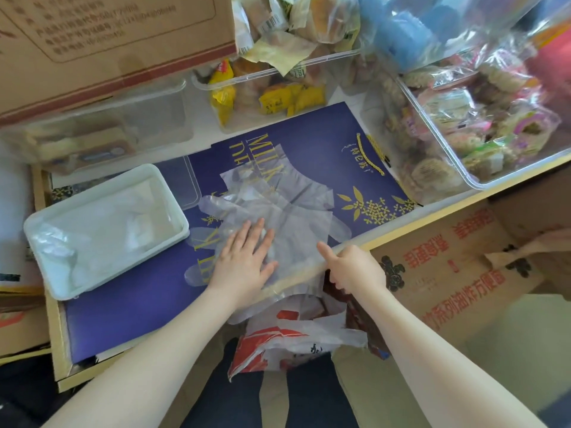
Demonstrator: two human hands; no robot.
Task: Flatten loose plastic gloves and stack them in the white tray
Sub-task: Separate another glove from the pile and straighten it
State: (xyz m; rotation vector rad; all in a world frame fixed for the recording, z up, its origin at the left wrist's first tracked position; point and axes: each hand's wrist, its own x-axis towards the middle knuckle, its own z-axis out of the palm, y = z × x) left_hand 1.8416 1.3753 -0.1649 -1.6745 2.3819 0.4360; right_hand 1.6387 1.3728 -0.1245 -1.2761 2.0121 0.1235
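Several clear plastic gloves (pixel 287 202) lie overlapped on a dark blue paper bag (pixel 309 143) spread flat on the table. My left hand (pixel 244 257) presses flat on the pile, fingers spread. At the table's front edge my right hand (pixel 352 267) pinches the gloves' cuff ends, which hang over the edge. The white tray (pixel 40 223) stands to the left on the blue bag. It holds clear plastic gloves (pixel 129 223) lying inside it.
Clear bins of wrapped snacks (pixel 272 88) line the back and right (pixel 482 125). A cardboard box (pixel 92 32) overhangs at the back left, another (pixel 448 273) stands at the right. A red and white plastic bag (pixel 293 338) hangs below the table edge.
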